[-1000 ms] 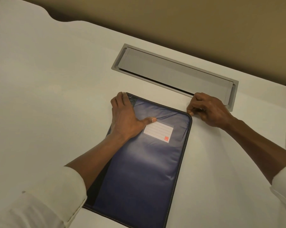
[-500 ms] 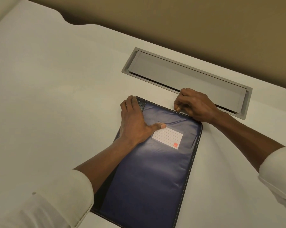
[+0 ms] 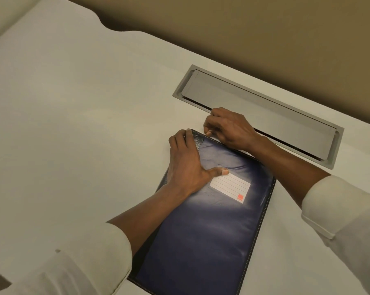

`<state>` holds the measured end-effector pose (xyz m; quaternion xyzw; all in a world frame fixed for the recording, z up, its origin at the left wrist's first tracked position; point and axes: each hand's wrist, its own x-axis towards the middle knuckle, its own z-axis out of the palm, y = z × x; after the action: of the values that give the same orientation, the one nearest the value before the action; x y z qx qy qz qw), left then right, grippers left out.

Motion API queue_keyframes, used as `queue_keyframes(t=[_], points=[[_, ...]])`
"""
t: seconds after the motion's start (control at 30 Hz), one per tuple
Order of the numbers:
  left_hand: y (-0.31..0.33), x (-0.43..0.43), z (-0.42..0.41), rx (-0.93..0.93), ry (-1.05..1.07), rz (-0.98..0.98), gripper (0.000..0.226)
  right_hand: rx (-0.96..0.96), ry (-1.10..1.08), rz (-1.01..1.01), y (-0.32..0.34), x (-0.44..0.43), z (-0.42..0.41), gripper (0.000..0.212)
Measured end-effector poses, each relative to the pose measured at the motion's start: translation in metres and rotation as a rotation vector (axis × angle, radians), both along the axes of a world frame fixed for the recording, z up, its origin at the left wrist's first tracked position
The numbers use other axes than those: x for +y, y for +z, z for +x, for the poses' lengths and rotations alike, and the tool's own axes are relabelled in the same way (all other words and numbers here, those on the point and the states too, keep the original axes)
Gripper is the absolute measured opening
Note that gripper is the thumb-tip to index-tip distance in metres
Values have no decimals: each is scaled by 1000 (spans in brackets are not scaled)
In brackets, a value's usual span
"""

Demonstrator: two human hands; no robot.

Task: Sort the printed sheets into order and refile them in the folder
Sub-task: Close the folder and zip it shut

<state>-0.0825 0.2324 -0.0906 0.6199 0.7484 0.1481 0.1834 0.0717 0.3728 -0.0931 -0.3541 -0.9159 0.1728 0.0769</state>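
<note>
A dark blue zip folder (image 3: 203,241) lies closed on the white table (image 3: 73,128), with a white lined label (image 3: 230,186) on its cover. My left hand (image 3: 186,165) presses flat on the folder's upper left part, thumb stretched toward the label. My right hand (image 3: 228,128) sits at the folder's top edge near the left corner, its fingers curled and pinching something small at the zip line, which the fingers hide. No printed sheets are in sight.
A grey recessed cable hatch (image 3: 264,111) with a flap lid lies in the table just behind my right hand. A tan wall (image 3: 243,28) runs along the table's far edge. White sleeves cover both forearms.
My right hand has slid left along the folder's top edge, from the right corner to near the left corner. My left hand has stayed pressed on the cover.
</note>
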Motion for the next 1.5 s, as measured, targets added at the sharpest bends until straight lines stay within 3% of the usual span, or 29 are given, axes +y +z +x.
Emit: queue_keyframes(t=[0.57,0.8,1.03,1.13,1.5], points=[[4,2,2,16,-14,-63,142,-41,-2,-40,5,8,-44,15],[4,-3,-7,-63,-80,-81,139,20,-194,-78,12,-19,-34,12],[-1,-44,-42,-92,-337,-49,122,78,-620,105,17,-114,22,23],[6,-69,-57,-129,-402,-49,119,47,-762,67,13,-172,48,33],[28,-142,-104,-165,-615,-65,124,22,-948,7,-13,-355,30,71]])
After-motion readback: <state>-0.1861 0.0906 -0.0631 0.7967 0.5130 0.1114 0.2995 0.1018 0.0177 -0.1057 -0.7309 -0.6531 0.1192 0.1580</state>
